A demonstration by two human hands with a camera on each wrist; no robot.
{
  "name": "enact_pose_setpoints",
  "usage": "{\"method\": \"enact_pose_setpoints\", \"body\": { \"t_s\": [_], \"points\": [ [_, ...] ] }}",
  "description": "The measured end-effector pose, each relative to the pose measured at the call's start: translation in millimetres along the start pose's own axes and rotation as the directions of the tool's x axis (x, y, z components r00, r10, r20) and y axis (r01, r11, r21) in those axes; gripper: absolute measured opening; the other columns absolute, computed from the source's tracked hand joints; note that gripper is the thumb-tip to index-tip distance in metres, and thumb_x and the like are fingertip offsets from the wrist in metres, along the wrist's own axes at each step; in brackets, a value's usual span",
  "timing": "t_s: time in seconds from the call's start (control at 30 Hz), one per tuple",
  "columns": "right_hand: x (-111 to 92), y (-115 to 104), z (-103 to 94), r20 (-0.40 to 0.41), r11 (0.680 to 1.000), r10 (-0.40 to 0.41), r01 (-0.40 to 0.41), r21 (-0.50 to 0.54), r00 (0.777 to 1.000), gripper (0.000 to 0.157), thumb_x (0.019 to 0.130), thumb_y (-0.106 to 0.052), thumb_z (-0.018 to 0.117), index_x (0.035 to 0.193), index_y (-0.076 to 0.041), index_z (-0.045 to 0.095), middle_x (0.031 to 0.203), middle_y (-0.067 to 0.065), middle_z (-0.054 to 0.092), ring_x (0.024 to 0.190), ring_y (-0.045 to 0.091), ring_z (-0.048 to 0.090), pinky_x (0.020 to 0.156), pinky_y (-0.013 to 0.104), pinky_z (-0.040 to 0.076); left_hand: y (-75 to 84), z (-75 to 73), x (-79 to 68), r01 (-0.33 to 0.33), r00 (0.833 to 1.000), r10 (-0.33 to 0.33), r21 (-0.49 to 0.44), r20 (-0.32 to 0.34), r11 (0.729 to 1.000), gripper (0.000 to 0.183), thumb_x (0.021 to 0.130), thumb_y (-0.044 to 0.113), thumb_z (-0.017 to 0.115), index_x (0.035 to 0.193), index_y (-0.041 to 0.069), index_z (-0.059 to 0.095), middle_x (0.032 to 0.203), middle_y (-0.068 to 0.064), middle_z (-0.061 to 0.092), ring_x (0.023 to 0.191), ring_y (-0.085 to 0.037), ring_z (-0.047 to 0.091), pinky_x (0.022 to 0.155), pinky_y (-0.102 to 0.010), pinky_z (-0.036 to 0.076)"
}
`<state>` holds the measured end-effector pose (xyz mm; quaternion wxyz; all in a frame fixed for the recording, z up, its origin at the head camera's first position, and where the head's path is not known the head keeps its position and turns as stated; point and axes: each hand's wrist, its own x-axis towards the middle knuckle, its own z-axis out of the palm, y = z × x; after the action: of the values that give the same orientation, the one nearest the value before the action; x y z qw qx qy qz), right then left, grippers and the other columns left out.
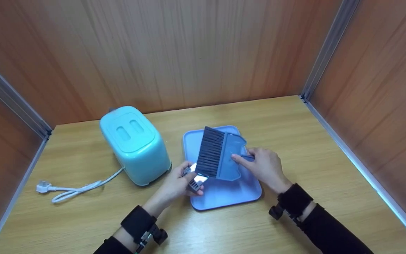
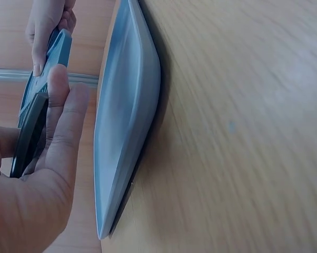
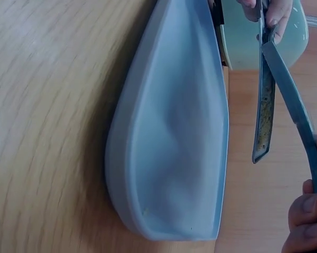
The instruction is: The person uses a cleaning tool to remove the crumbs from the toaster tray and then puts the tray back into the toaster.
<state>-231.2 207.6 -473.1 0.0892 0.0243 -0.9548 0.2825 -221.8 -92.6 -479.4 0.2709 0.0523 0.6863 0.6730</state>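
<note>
My left hand (image 1: 174, 184) grips one end of a narrow metal crumb tray (image 1: 200, 179) with slots near its end. Yellowish-brown crumbs (image 3: 264, 118) lie along its inner face in the right wrist view. My right hand (image 1: 265, 170) pinches the short handle of a blue hand brush (image 1: 230, 157). The brush's dark bristles (image 1: 211, 148) point left and overlap the crumb tray in the head view; whether they touch it I cannot tell. Beneath both hands lies a pale blue plastic tray (image 1: 224, 197), with a tiny yellowish speck in it in the right wrist view.
A turquoise toaster (image 1: 136, 144), its slots covered by a lid, stands left of the plastic tray. Its white cord and plug (image 1: 72, 190) lie on the wooden table (image 1: 48, 225). Wood panels (image 1: 196, 53) enclose the back and both sides.
</note>
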Motion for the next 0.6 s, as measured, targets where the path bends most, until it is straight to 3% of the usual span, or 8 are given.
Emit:
{"method": "enact_pose_setpoints", "body": {
  "t_s": [0.13, 0.37, 0.6],
  "points": [
    [0, 1, -0.1, -0.015, 0.999, -0.022, 0.022, -0.037, 1.0, 0.066, 0.094, -0.071, 0.07, 0.066, -0.021, 0.035, 0.065, -0.008, 0.025, 0.056, 0.012, 0.032, 0.057, 0.027, 0.02, -0.8, -0.2, 1.3, 0.002, 1.0, -0.002, 0.01, 0.003, 1.0, 0.027, 0.116, 0.01, 0.04, 0.141, 0.004, 0.049, 0.121, -0.034, 0.067, 0.085, -0.023, 0.077, 0.083, -0.042, 0.069],
    [0, 6, -1.5, -0.067, 0.992, -0.067, 0.059, -0.108, 0.996, 0.067, 0.095, -0.07, 0.07, 0.066, -0.021, 0.034, 0.063, -0.008, 0.025, 0.053, 0.011, 0.03, 0.055, 0.026, 0.019, -1.8, -0.2, 0.5, 0.005, 1.0, -0.004, 0.03, -0.001, 1.0, 0.021, 0.116, 0.01, 0.042, 0.135, 0.003, 0.048, 0.098, -0.022, 0.072, 0.077, -0.022, 0.077, 0.083, -0.044, 0.069],
    [0, 15, -6.8, -0.127, 0.981, -0.113, 0.09, -0.174, 0.985, 0.066, 0.096, -0.068, 0.07, 0.065, -0.021, 0.035, 0.063, -0.009, 0.023, 0.051, 0.01, 0.025, 0.051, 0.026, 0.016, -1.6, 0.1, -1.2, -0.039, 0.999, 0.039, 0.039, 0.017, 0.998, 0.022, 0.115, 0.009, 0.042, 0.134, -0.001, 0.046, 0.094, -0.019, 0.071, 0.074, -0.02, 0.076, 0.082, -0.046, 0.069]
  ]
}}
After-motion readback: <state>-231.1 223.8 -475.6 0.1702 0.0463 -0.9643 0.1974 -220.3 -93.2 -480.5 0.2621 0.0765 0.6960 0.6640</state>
